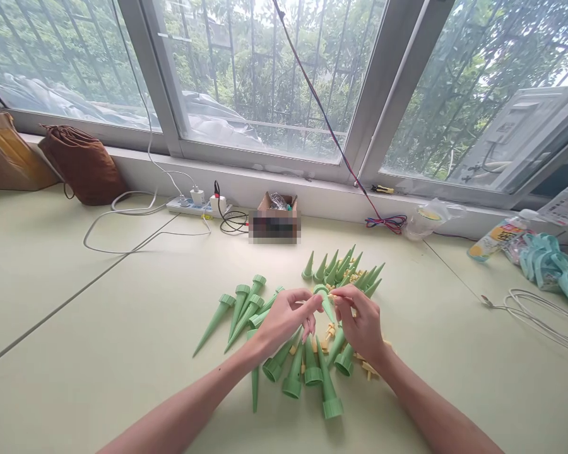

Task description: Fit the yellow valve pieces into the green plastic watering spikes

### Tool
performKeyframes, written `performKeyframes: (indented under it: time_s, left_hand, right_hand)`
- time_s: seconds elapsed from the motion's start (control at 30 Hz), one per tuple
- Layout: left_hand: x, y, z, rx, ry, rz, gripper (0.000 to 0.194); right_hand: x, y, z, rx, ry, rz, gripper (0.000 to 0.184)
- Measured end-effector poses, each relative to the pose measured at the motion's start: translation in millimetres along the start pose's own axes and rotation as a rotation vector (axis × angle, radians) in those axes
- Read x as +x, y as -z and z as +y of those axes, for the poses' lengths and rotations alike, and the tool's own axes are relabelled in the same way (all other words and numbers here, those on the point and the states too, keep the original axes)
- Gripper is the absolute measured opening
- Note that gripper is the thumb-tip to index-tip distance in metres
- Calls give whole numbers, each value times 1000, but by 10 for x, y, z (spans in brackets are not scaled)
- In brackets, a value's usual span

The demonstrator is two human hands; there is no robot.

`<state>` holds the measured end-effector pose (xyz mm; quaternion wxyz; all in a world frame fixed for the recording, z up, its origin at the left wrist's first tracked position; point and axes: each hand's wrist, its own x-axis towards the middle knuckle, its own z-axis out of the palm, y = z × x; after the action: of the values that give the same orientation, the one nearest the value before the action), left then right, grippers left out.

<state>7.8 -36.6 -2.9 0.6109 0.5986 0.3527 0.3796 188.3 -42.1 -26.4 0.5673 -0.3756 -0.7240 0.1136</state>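
My left hand [286,317] is closed in a pinch on the wide end of a green plastic cone spike [325,301] held just above the table. My right hand [360,321] is also pinched, its fingertips at the same cone's rim with a small yellow piece [331,296] between them. Under and around both hands lie several more green cone spikes [307,372], some lying flat on the left [239,309], others standing tip-up behind [343,268]. Small yellow parts [329,332] are scattered between the cones.
The pale green table [99,328] runs to a window sill. At the back are a power strip with cables [194,205], a small cardboard box [277,217], a brown bag [82,164], a cardboard carton [4,151], a clear plastic bag [428,217], teal items [553,268] and a white cable [534,312].
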Motion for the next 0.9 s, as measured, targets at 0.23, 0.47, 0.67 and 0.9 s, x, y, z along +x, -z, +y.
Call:
performKeyframes:
  time_s: [0.23,0.47,0.67,0.9]
  left_hand:
    - [-23,-2,43,20,-17,11,30]
    - [-11,-11,-16,54,-38,42,40]
    - [-7,-17,-34,57,-91,53,38]
    - [-2,7,-57,104,-150,92,39]
  right_hand:
    - [10,2,-7,12,-69,10,13]
    - [35,1,-23,40,-113,-8,17]
    - [35,-4,-1,65,-138,-13,18]
    - [12,-20,32,96,-163,-41,19]
